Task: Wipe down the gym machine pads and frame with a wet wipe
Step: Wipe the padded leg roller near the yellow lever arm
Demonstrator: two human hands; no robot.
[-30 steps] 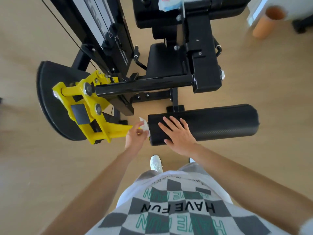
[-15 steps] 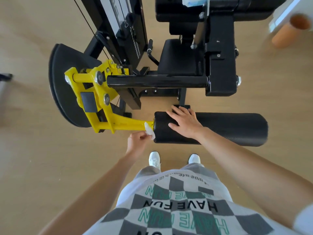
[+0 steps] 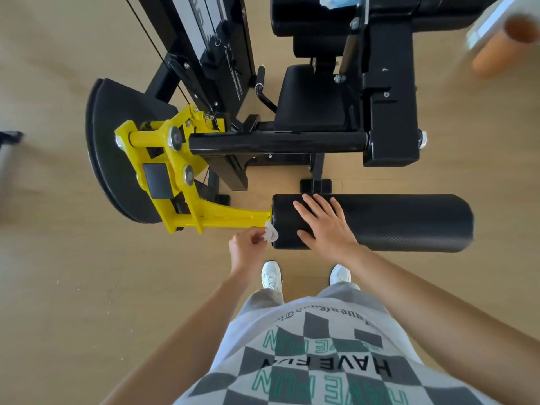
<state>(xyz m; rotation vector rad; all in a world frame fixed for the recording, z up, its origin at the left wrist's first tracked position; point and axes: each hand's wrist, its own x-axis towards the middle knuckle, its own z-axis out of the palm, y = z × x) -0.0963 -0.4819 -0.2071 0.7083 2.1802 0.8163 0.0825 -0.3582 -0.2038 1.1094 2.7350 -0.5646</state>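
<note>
A black cylindrical roller pad (image 3: 409, 223) lies across the machine's lower front, fixed to a yellow lever arm (image 3: 228, 219). My left hand (image 3: 248, 248) pinches a crumpled white wet wipe (image 3: 271, 233) against the pad's left end face, just below the yellow arm. My right hand (image 3: 324, 225) rests flat on top of the pad near its left end, fingers spread. Above it runs a black crossbar (image 3: 277, 143), and farther back sit the black seat pad (image 3: 309, 97) and frame.
A black curved cam plate (image 3: 114, 171) and the weight stack (image 3: 204, 39) stand at the left. A blue wipe packet (image 3: 339, 1) lies on the upper pad. An orange cylinder (image 3: 502, 45) lies on the wooden floor at right. My white shoes (image 3: 271, 276) stand just under the roller.
The wipe in my left hand slid down the pad's left end face. The view shifted, so the machine sits higher and more to the right. My right hand stays on the pad.
</note>
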